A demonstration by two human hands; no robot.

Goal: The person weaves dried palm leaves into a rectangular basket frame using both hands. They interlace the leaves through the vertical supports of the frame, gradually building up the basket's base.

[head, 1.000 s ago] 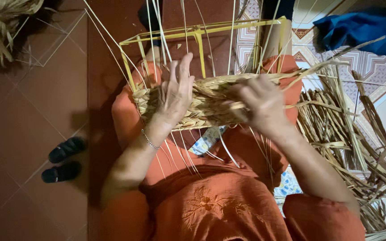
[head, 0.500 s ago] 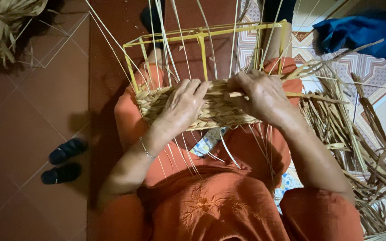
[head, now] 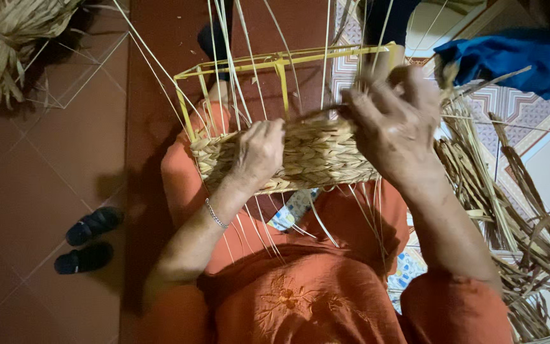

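A half-woven straw basket [head: 307, 156] is braced on the lap of a seated person in orange clothing, at centre frame; its yellow wire frame [head: 275, 64] rises toward 12 o'clock, with loose upright strands running past it. The left hand [head: 259, 153] is pressed flat on the woven band, fingers curled over its top edge, apparently to steady it. The right hand [head: 393, 124], toward 2 o'clock, is closed around a straw strand [head: 326, 113], seemingly to draw it tight; compared with half a second earlier, this hand has been lifted off the weave. Loose dried straw [head: 510, 210] is piled at 4 o'clock; black sandals [head: 87, 239] lie at 8 o'clock; a blue cloth [head: 510, 54] sits at 1 o'clock.
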